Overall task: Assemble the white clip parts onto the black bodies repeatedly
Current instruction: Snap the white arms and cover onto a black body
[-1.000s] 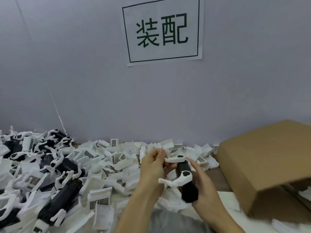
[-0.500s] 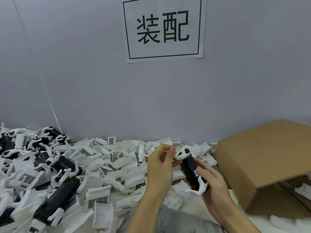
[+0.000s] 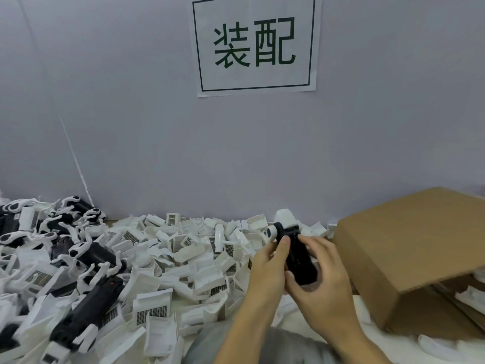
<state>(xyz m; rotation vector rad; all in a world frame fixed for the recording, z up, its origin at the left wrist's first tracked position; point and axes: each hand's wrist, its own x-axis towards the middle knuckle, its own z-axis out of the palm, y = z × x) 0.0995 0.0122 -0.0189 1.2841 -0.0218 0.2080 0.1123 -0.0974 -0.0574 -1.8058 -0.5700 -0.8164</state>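
Note:
Both hands hold one black body [image 3: 299, 256], upright and tilted slightly left, just left of the cardboard box. A white clip part [image 3: 284, 222] sits at its top end. My left hand [image 3: 267, 269] grips the body's left side, thumb pressed on its upper front. My right hand [image 3: 322, 287] cups its lower end and right side. A heap of loose white clip parts [image 3: 189, 261] covers the table's middle. Black bodies with white clips [image 3: 86, 308] lie piled at the left.
A brown cardboard box [image 3: 409, 248] with an open flap stands at the right, more white parts [image 3: 469, 298] inside it. A grey wall with a paper sign [image 3: 256, 44] closes off the back. A grey cloth-covered knee [image 3: 252, 345] shows at the bottom edge.
The black body has been turned upright and shifted right toward the box. The white clip that hung at its lower end is gone from there; my right hand now cups that end.

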